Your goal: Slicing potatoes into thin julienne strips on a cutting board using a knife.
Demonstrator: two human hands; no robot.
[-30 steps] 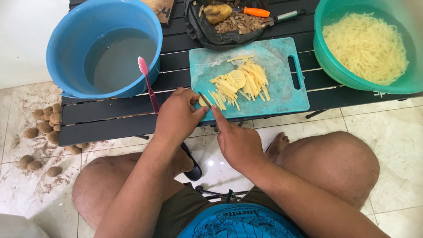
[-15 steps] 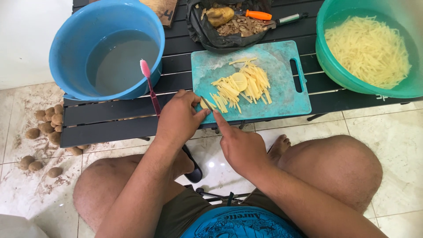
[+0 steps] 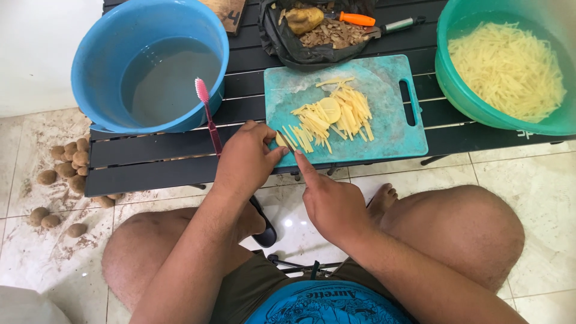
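While the person sat with knees apart below the table (image 3: 150, 162), the right hand (image 3: 333, 204) gripped what looked to be a knife, forefinger laid along it, the blade mostly hidden. The left hand (image 3: 246, 159) pinched a small potato piece (image 3: 281, 140) at the near left corner of the board (image 3: 396, 129), fingers curled tight. To cut well here, the fingertips were best tucked back and the piece kept flat. Cut strips (image 3: 336, 117) lay heaped mid-board. Beyond stood a blue basin (image 3: 99, 66) of water with a pink brush (image 3: 207, 114) against its rim, a bag of peelings (image 3: 318, 33), and a green basin (image 3: 456, 78) full of strips.
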